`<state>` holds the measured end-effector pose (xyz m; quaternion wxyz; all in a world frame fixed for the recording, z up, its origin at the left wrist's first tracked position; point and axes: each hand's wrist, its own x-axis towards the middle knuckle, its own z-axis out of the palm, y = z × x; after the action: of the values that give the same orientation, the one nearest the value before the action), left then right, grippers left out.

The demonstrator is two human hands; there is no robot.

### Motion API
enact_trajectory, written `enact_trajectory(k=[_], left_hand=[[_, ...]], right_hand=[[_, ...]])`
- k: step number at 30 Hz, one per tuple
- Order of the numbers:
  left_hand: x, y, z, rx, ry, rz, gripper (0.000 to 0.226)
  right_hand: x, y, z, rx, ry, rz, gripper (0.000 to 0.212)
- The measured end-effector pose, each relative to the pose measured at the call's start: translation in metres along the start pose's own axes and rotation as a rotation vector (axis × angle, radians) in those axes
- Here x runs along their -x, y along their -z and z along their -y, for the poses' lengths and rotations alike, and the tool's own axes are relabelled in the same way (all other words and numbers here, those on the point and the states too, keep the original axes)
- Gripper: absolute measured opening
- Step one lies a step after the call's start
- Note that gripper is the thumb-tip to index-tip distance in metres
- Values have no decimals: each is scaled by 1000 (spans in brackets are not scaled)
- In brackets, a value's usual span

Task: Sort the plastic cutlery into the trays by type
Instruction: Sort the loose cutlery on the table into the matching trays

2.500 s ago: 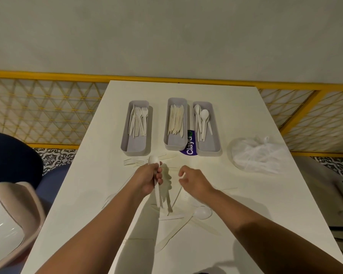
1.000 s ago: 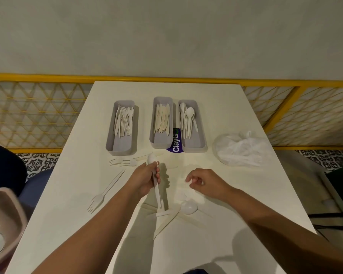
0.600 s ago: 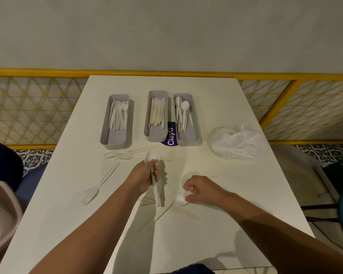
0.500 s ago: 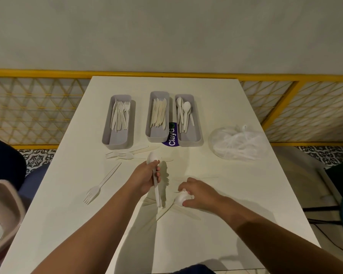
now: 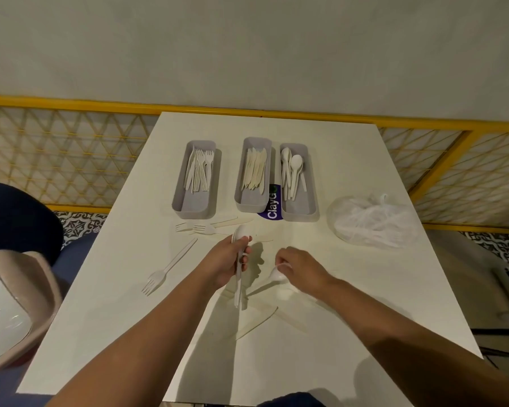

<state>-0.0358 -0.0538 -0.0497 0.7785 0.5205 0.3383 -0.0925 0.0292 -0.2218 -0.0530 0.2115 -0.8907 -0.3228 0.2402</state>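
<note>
Three grey trays stand at the table's far side: a fork tray, a knife tray and a spoon tray. My left hand is shut on a small bunch of white spoons, bowls up and handles pointing toward me. My right hand pinches another white spoon by its bowl, just above the table. Loose forks lie at the left and below the fork tray. A knife lies near me.
A crumpled clear plastic bag sits at the right of the table. A purple label lies between the knife and spoon trays. A yellow lattice railing runs behind the white table. A beige chair stands at the left.
My right hand reached down to the loose spoon on the table, closed on its bowl and lifted it slightly. My left hand has kept its hold on the spoons.
</note>
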Motion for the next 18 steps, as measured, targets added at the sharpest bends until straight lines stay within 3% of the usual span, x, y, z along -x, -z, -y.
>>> enact_trajectory(k=[4, 9, 12, 14, 18], left_hand=[[-2, -5, -10, -44, -23, 20, 15], [-1, -16, -25, -115, -81, 159, 23], [-1, -21, -34, 21, -59, 281, 35], [-5, -23, -38, 71, -56, 303, 47], [-18, -27, -46, 53, -96, 316, 45]], right_hand=[[-10, 35, 27, -219, 102, -116, 17], [-27, 59, 47, -276, 194, -137, 16], [-38, 64, 51, -391, 153, -187, 5], [-47, 65, 50, -444, 119, -224, 8], [-64, 60, 44, -522, 73, -336, 5]])
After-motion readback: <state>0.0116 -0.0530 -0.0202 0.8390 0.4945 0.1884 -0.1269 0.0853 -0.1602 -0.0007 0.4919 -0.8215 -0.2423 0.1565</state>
